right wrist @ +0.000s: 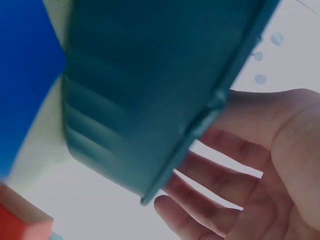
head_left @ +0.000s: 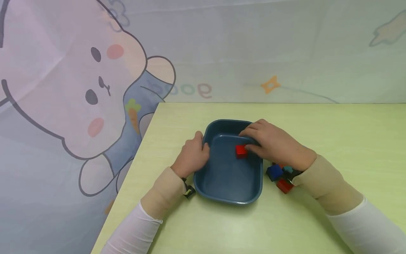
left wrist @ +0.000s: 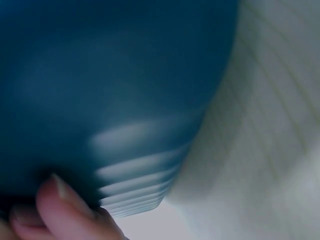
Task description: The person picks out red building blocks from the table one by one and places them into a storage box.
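A dark blue plastic tray (head_left: 228, 183) with rounded corners rests on the table. My left hand (head_left: 191, 155) grips its left rim, and the left wrist view shows fingertips (left wrist: 65, 210) against the outer wall. Inside the tray is a red block (head_left: 241, 152). My right hand (head_left: 276, 143) reaches over the right rim, its thumb at the block's edge and its fingers extended above the tray. In the right wrist view, the spread fingers pass behind the tray wall (right wrist: 150, 75), which hides their tips.
Right of the tray, under my right wrist, lie a blue block (head_left: 274, 172), another red block (head_left: 284, 186) and a small teal piece (head_left: 288, 169). A printed cloth (head_left: 222, 46) hangs behind the pale yellow table (head_left: 349, 141), whose left edge is close to my left arm.
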Demonstrator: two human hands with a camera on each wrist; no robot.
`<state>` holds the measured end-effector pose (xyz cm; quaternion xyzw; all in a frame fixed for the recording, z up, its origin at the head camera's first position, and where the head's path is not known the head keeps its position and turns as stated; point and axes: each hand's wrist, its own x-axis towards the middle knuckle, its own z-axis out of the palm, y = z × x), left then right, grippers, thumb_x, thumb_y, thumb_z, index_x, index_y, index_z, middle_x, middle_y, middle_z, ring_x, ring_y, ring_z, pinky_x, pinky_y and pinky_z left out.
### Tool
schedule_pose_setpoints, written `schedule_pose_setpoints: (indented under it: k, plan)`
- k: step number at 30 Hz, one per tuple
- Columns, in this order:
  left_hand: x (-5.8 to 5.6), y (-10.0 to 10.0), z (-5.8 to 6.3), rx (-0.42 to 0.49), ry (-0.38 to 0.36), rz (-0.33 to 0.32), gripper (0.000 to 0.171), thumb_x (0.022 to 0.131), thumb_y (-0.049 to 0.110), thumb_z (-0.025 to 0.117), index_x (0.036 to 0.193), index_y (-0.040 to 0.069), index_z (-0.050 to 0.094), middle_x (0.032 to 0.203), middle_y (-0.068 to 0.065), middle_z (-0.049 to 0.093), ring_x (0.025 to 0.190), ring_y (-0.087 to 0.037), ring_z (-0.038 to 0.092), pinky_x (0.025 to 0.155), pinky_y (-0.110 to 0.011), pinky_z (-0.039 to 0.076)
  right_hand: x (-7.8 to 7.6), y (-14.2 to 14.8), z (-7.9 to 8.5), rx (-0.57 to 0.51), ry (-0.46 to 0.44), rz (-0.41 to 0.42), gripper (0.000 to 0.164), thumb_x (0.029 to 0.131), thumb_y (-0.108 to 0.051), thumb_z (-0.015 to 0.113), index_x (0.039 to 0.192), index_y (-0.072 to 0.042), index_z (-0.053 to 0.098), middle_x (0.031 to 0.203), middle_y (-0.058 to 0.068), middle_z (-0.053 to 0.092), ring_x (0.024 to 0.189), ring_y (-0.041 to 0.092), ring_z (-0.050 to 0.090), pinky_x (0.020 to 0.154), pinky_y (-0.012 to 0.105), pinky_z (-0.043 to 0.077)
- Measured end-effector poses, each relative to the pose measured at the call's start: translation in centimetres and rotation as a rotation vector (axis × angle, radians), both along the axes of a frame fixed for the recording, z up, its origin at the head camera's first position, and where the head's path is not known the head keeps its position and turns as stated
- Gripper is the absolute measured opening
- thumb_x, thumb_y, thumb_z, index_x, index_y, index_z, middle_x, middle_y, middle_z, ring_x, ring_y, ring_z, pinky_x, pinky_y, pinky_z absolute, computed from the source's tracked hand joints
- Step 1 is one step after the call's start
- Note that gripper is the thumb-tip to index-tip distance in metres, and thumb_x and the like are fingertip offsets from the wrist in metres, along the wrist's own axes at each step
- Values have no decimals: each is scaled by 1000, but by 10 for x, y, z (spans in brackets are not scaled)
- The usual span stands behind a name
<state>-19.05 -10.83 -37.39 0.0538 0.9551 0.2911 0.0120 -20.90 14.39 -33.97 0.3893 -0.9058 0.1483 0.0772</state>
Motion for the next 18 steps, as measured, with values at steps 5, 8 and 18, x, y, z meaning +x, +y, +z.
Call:
schedule_pose_setpoints:
  k: [5, 8, 18]
  plan:
    - [-2, 1, -1, -10, 2, 8, 13, 100, 18, 44, 94, 7, 42, 63, -7, 48, 50, -20, 56, 42, -23, 41, 2, 7, 7, 23, 23, -11, 35, 85, -19, 76, 116, -4, 68, 114, 12, 69, 111, 32, 58, 91, 45, 51]
    - [-2, 2, -1, -9, 3, 5, 12, 100, 18, 44, 95, 7, 43, 63, -7, 49, 50, -20, 57, 42, -23, 42, 6, 11, 12, 48, 19, -28, 35, 86, -20, 75, 116, -4, 68, 114, 13, 69, 111, 33, 58, 90, 47, 51]
    - [0, 2, 0, -7, 12, -5, 11, 101, 17, 44, 96, 6, 43, 64, -8, 51, 50, -20, 58, 42, -23, 43, 13, 27, 25, 91, -15, -150, 36, 87, -27, 73, 118, -10, 68, 116, 11, 69, 105, 30, 62, 81, 46, 54]
